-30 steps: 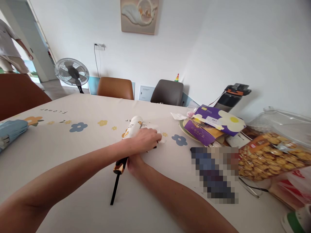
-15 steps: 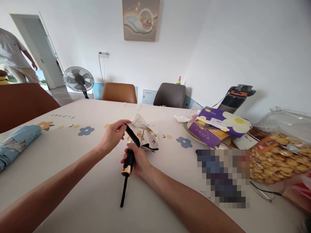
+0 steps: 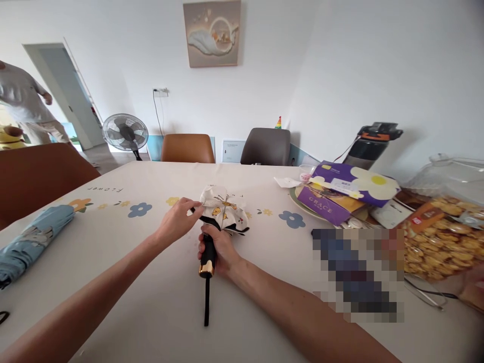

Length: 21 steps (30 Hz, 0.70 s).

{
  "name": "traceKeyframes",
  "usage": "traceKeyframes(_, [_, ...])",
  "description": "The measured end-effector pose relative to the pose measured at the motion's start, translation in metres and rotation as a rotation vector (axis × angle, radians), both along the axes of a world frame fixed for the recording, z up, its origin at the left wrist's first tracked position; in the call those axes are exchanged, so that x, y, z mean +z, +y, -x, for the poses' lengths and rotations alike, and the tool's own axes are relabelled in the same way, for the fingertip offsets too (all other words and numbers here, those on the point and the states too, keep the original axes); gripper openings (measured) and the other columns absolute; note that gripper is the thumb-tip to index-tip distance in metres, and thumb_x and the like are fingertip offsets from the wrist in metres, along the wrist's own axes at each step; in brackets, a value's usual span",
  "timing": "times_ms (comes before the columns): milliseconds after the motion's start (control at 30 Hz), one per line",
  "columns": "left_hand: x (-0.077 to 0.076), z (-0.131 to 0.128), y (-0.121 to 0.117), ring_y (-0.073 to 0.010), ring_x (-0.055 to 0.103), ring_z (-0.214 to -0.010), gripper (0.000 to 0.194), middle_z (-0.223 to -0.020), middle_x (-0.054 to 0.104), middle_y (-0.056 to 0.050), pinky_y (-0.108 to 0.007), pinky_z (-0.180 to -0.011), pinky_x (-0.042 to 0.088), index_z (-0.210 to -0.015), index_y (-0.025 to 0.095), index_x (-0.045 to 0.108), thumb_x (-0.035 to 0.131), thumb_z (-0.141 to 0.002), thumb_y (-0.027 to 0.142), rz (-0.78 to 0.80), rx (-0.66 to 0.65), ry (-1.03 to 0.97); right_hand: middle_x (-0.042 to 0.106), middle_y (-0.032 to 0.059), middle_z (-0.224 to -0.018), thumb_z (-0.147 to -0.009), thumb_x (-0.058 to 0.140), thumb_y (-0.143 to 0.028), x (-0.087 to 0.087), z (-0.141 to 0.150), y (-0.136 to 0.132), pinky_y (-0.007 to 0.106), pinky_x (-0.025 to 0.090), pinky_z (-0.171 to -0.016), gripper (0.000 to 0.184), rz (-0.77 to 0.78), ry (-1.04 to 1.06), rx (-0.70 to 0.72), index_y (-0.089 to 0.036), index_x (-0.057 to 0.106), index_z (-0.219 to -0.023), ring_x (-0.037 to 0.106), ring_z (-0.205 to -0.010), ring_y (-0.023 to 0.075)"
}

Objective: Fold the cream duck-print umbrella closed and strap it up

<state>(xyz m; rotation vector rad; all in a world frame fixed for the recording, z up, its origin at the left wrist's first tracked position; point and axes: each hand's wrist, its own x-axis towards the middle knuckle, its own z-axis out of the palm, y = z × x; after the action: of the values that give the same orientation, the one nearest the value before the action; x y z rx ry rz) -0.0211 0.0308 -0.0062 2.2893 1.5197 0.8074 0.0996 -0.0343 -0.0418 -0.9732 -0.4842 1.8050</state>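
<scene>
A folding umbrella [image 3: 224, 214] with cream fabric printed with small yellow figures is held over the table. Its black handle [image 3: 207, 258] has a gold ring, and a black wrist strap hangs down from it. My right hand [image 3: 221, 248] is wrapped round the handle. My left hand [image 3: 177, 221] pinches the edge of the loosened fabric at the umbrella's left side.
A folded blue umbrella [image 3: 30, 244] lies at the table's left edge. Purple boxes [image 3: 342, 190], a bag of snacks [image 3: 442, 238] and a clear container crowd the right side. Chairs and a floor fan [image 3: 125, 134] stand beyond the table. A person [image 3: 20, 106] stands in the doorway.
The umbrella lay rolled on the table under my left hand; now my right hand holds its handle up and the fabric has come loose, with my left hand pinching it.
</scene>
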Motion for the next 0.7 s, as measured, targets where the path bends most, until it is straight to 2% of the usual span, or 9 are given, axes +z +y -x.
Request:
traceKeyframes(67, [0.003, -0.005, 0.002, -0.0284, 0.046, -0.116, 0.038, -0.121, 0.055, -0.01, -0.041, -0.094, 0.039, -0.108, 0.021, 0.063, 0.051, -0.078, 0.042, -0.13, -0.003, 0.138, 0.051, -0.0004, -0.046, -0.076, 0.053, -0.028, 0.0, 0.0, -0.001, 0.024, 0.044, -0.04, 0.018, 0.003, 0.008, 0.01, -0.015, 0.05, -0.065, 0.045, -0.036, 0.01])
traceKeyframes(133, [0.004, -0.011, 0.005, -0.0298, 0.039, -0.123, 0.04, -0.13, 0.049, -0.011, -0.044, -0.1, 0.033, -0.114, 0.021, 0.059, 0.054, -0.076, 0.033, -0.223, -0.058, 0.248, 0.051, -0.0009, -0.048, -0.076, 0.054, -0.026, 0.001, 0.0, -0.001, 0.024, 0.044, -0.04, 0.015, 0.008, 0.023, -0.006, -0.015, 0.05, -0.067, 0.045, -0.037, 0.0097])
traceKeyframes(233, [0.004, -0.021, 0.013, -0.0277, 0.038, -0.124, 0.028, -0.132, 0.048, -0.008, -0.044, -0.099, 0.034, -0.101, 0.024, 0.063, 0.05, -0.076, 0.023, -0.216, -0.124, 0.287, 0.05, -0.0014, -0.051, -0.076, 0.054, -0.024, 0.002, 0.0, -0.002, 0.024, 0.044, -0.04, 0.013, 0.013, 0.035, -0.028, -0.015, 0.049, -0.068, 0.046, -0.039, 0.0093])
traceKeyframes(333, [0.001, -0.026, 0.022, -0.0259, 0.044, -0.118, 0.019, -0.123, 0.055, -0.007, -0.04, -0.091, 0.04, -0.086, 0.022, 0.062, 0.045, -0.081, 0.027, -0.154, -0.067, 0.176, 0.05, -0.0014, -0.052, -0.076, 0.054, -0.023, 0.003, 0.0, -0.002, 0.024, 0.044, -0.039, 0.013, 0.019, 0.034, -0.016, -0.015, 0.049, -0.068, 0.045, -0.038, 0.009])
traceKeyframes(400, [0.0, -0.025, 0.026, -0.0247, 0.043, -0.118, 0.024, -0.123, 0.055, -0.007, -0.038, -0.091, 0.041, -0.099, 0.022, 0.06, 0.046, -0.082, 0.032, -0.148, -0.103, 0.108, 0.049, -0.0015, -0.051, -0.077, 0.053, -0.023, 0.004, 0.0, -0.002, 0.024, 0.044, -0.039, 0.013, 0.032, 0.024, 0.003, -0.014, 0.049, -0.068, 0.045, -0.038, 0.0092])
traceKeyframes(467, [0.0, -0.024, 0.029, -0.0239, 0.042, -0.12, 0.036, -0.124, 0.054, -0.007, -0.037, -0.095, 0.038, -0.114, 0.022, 0.054, 0.049, -0.08, 0.033, -0.157, -0.202, 0.119, 0.049, -0.0015, -0.051, -0.077, 0.053, -0.023, 0.004, -0.001, -0.002, 0.024, 0.044, -0.038, 0.013, 0.042, 0.021, 0.012, -0.014, 0.048, -0.068, 0.046, -0.038, 0.0096])
traceKeyframes(533, [0.003, -0.024, 0.029, -0.0232, 0.048, -0.112, 0.039, -0.114, 0.06, -0.005, -0.037, -0.096, 0.036, -0.115, 0.023, 0.055, 0.05, -0.078, 0.032, -0.138, -0.26, 0.179, 0.05, -0.0013, -0.054, -0.076, 0.054, -0.023, 0.003, -0.001, -0.002, 0.025, 0.045, -0.038, 0.012, 0.034, 0.034, 0.0, -0.015, 0.048, -0.069, 0.047, -0.039, 0.0097])
traceKeyframes(633, [0.007, -0.029, 0.029, -0.0213, 0.056, -0.09, 0.024, -0.087, 0.063, -0.003, -0.036, -0.089, 0.038, -0.093, 0.022, 0.064, 0.049, -0.074, 0.025, -0.109, -0.25, 0.256, 0.051, -0.0009, -0.057, -0.074, 0.056, -0.021, 0.002, 0.0, -0.001, 0.026, 0.046, -0.039, 0.011, 0.015, 0.035, -0.023, -0.015, 0.048, -0.069, 0.048, -0.04, 0.01])
traceKeyframes(700, [0.009, -0.032, 0.029, -0.0204, 0.055, -0.083, 0.016, -0.079, 0.061, -0.002, -0.035, -0.084, 0.039, -0.077, 0.021, 0.064, 0.05, -0.07, 0.021, -0.118, -0.255, 0.247, 0.051, -0.001, -0.056, -0.074, 0.056, -0.02, 0.001, 0.0, -0.001, 0.026, 0.046, -0.038, 0.011, 0.01, 0.02, -0.031, -0.015, 0.048, -0.069, 0.048, -0.039, 0.0104])
